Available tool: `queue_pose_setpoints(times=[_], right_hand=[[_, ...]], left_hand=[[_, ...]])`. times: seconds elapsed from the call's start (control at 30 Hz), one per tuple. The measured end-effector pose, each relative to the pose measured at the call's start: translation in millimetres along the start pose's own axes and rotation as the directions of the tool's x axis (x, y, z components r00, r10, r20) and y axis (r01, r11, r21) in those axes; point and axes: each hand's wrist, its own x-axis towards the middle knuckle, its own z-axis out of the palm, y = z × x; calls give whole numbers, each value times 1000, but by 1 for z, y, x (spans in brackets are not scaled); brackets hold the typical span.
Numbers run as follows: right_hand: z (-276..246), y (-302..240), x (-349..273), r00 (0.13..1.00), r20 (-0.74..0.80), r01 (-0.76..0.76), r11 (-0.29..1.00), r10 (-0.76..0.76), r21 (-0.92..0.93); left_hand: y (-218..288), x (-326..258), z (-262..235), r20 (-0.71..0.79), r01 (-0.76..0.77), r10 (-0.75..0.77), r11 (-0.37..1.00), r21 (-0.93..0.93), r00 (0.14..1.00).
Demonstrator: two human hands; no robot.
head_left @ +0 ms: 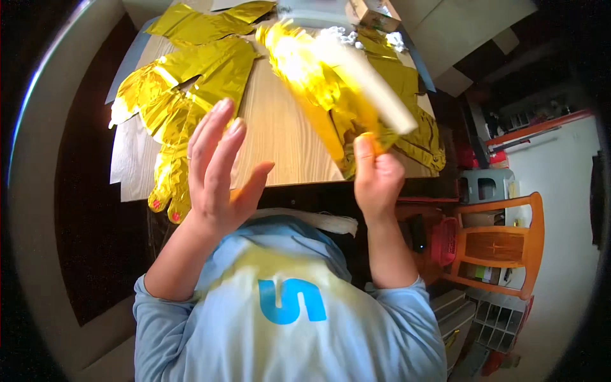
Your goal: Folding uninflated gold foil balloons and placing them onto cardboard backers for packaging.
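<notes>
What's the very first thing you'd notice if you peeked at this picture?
The shiny gold foil flashing bright in the upper middle, pinched in the right hand together with a pale tube. Next, the open left hand, raised in the middle with fingers spread and holding nothing. Behind it, flat gold foil balloons lie on the wooden table.

One small carton at the table's far edge

A cardboard box (375,13), brown with a pale printed face, sits tilted at the wooden table's (280,127) far end, beside gold foil sheets.
</notes>
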Motion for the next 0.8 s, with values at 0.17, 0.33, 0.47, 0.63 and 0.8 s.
queue_pose_setpoints(times=[0.17,0.33,0.47,0.63,0.8], right_hand=[[4,24,-22,739,185,-525,381,648,761],[16,8,-65,608,349,-659,208,713,723],[3,32,-83,585,487,-794,335,648,508],[-34,40,-68,564,604,-734,677,563,54],[-49,34,-60,814,432,541,778,-388,-320]], left_hand=[[13,-17,9,433,27,12,996,-83,902],[14,-45,22,558,-129,138,990,-56,818],[-4,-57,21,590,-137,195,980,-141,783],[-16,-53,11,610,-26,146,979,-200,779],[-27,-49,11,661,-20,106,990,-137,743]])
